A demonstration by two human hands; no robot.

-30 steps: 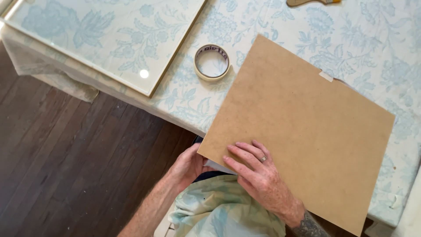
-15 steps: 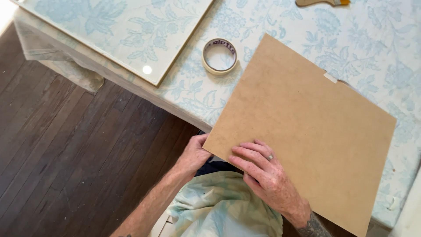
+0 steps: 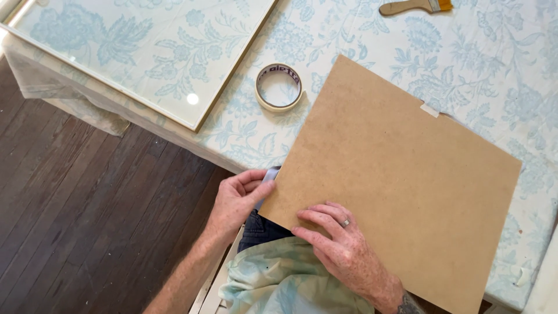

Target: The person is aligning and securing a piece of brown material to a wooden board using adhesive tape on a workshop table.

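A large brown hardboard panel (image 3: 401,180) lies flat on a table covered with a pale blue floral cloth (image 3: 500,64), its near corner hanging over the table edge. My right hand (image 3: 343,250), a ring on one finger, presses flat on the panel's near corner with fingers spread. My left hand (image 3: 238,200) grips the panel's left edge near that corner, pinching it together with a light-coloured sheet under the board. A small strip of tape (image 3: 430,109) sticks to the panel's far edge.
A roll of masking tape (image 3: 279,87) lies just beyond the panel. A glazed frame (image 3: 145,52) rests at the table's left end. A wooden-handled paintbrush (image 3: 415,7) lies at the far edge. Dark wooden floor (image 3: 87,221) is to the left.
My left hand has slid a little up the panel's left edge and now pinches it more plainly. The right hand stays pressed on the corner. The view has shifted slightly.
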